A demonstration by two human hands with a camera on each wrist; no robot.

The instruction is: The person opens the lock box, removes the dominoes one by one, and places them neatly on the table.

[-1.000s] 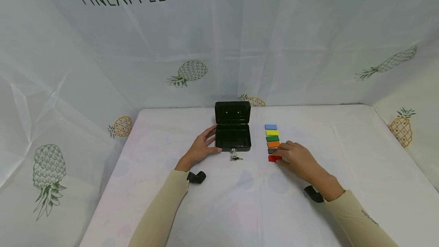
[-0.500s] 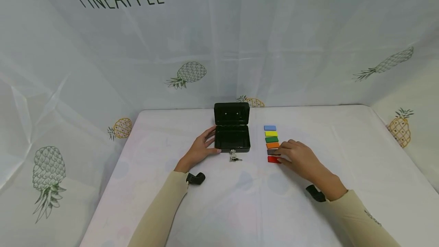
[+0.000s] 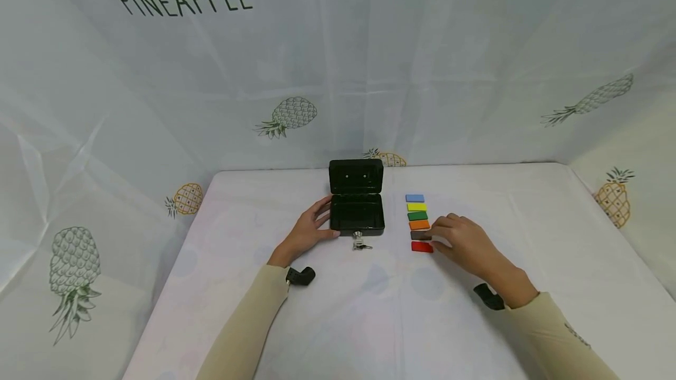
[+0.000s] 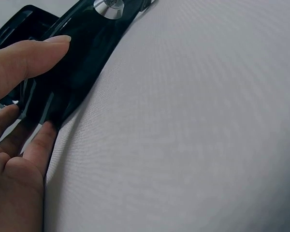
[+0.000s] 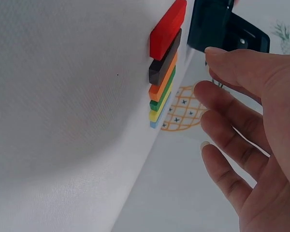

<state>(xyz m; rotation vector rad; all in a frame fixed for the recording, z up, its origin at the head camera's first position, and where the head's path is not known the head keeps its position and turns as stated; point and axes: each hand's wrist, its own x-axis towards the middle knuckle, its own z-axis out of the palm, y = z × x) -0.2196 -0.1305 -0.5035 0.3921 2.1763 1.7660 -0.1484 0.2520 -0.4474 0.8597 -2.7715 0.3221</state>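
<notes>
A black cash box (image 3: 357,216) stands with its lid raised, and keys (image 3: 361,244) hang at its front lock. My left hand (image 3: 305,232) rests on the box's left side; in the left wrist view the thumb (image 4: 41,55) lies across the front and straight fingers touch the side. To the right, small flat blocks lie in a column: blue (image 3: 415,198), yellow (image 3: 416,207), green (image 3: 417,216), orange (image 3: 419,224), dark grey (image 3: 418,236) and red (image 3: 422,247) nearest me. Beside the grey and red blocks hovers my right hand (image 3: 467,245), fingers loosely bent, holding nothing.
A white cloth covers the table (image 3: 338,321). Pineapple-print sheeting (image 3: 449,75) hangs behind it and at both sides. Black wrist cameras (image 3: 301,276) are strapped under both wrists.
My right hand has drawn slightly back to the right from the red block, so more of the red and grey blocks shows. The left hand stays on the box.
</notes>
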